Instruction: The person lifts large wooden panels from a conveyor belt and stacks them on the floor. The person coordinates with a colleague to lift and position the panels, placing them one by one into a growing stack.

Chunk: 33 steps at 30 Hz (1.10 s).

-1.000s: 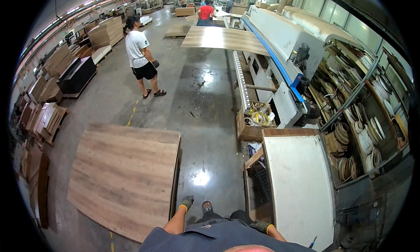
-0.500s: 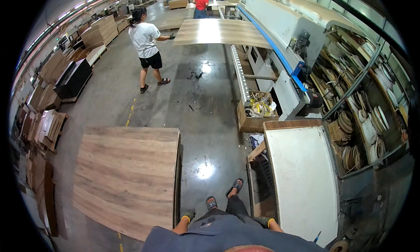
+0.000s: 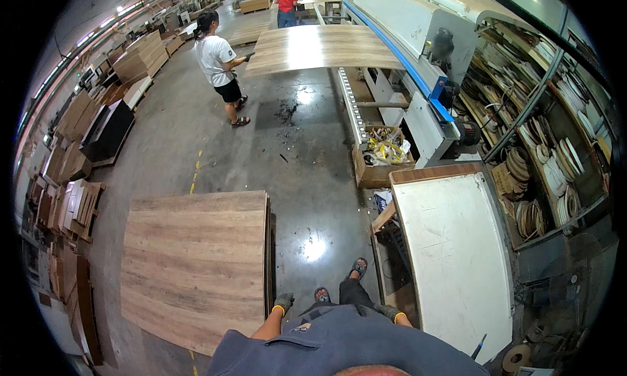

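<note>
My left hand (image 3: 283, 302), in a dark work glove with a yellow cuff, hangs low beside the right edge of a stack of wood-grain panels (image 3: 196, 265). Its fingers look loosely apart with nothing in them. Close to my right side, my right hand (image 3: 390, 312) wears a matching glove near the left edge of a white-topped table (image 3: 450, 245). Its fingers are too small and partly hidden to read. Farther ahead, a large wood-grain panel (image 3: 320, 48) lies along the edge of a long machine (image 3: 408, 36), and a person in a white shirt (image 3: 214, 57) holds its left end.
A box of yellow and white scraps (image 3: 385, 155) stands below the machine's end. Shelves of coiled edging strips (image 3: 555, 154) line the right. On the left are a black crate (image 3: 108, 133) and piled boards (image 3: 140, 56). Another person in red (image 3: 286, 3) stands far ahead.
The person in the white shirt has stepped and turned toward the panel, whose left end has shifted slightly left. My view has shifted a little, and my hands stay low at my sides.
</note>
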Each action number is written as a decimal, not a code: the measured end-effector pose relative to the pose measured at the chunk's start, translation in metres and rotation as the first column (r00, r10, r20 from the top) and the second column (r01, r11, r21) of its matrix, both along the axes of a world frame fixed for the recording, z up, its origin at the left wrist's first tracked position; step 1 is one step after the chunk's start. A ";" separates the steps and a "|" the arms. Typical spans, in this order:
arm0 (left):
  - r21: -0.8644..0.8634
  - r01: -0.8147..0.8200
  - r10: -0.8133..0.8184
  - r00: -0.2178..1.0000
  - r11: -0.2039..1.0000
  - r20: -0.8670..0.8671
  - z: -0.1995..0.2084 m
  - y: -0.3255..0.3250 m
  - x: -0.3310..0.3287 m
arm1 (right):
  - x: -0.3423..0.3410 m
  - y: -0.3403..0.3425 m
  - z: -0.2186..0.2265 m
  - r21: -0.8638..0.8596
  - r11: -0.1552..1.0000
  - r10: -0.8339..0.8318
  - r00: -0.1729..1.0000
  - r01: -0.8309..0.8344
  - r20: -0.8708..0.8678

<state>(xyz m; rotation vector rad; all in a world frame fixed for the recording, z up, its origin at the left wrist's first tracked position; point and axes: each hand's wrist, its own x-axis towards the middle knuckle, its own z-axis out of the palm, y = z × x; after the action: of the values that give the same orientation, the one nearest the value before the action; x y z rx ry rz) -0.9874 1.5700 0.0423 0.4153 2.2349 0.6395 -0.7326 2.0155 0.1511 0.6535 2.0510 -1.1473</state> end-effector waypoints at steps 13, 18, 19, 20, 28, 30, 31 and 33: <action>-0.184 0.249 -0.268 0.959 0.951 -0.090 0.035 0.041 0.001 | -0.054 0.029 0.142 0.433 0.572 -0.239 0.647 0.696 -0.724; 0.008 -0.008 0.007 0.995 1.000 0.098 -0.002 0.029 0.014 | 0.009 0.085 0.087 0.718 0.390 -0.271 0.817 0.576 -0.509; 0.018 0.050 -0.051 0.997 0.999 0.063 0.003 0.041 0.014 | 0.042 0.109 0.054 0.802 0.345 -0.295 0.867 0.488 -0.401; -0.040 0.104 -0.104 0.995 0.994 -0.007 0.007 0.028 0.017 | 0.029 0.100 0.061 0.783 0.412 -0.427 0.858 0.466 -0.286; -0.122 0.226 -0.253 0.917 0.967 -0.310 0.015 0.005 0.025 | 0.048 0.076 0.098 0.743 0.593 -0.563 0.820 0.311 0.106; -0.100 0.189 -0.206 0.954 0.977 -0.217 0.019 0.010 0.024 | 0.051 0.073 0.100 0.754 0.595 -0.550 0.825 0.278 0.130; -0.091 0.170 -0.184 0.968 0.981 -0.169 0.021 0.012 0.023 | 0.047 0.074 0.101 0.761 0.593 -0.545 0.827 0.262 0.140; -0.125 0.221 -0.237 0.962 0.967 -0.137 0.018 0.015 0.019 | 0.050 0.077 0.100 0.774 0.587 -0.536 0.831 0.237 0.151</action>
<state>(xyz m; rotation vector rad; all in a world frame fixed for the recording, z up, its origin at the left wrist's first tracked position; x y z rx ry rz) -0.9683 1.5851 0.0600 0.6755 2.3059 0.3726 -0.6829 2.0921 0.2507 1.6714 2.0198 -0.2732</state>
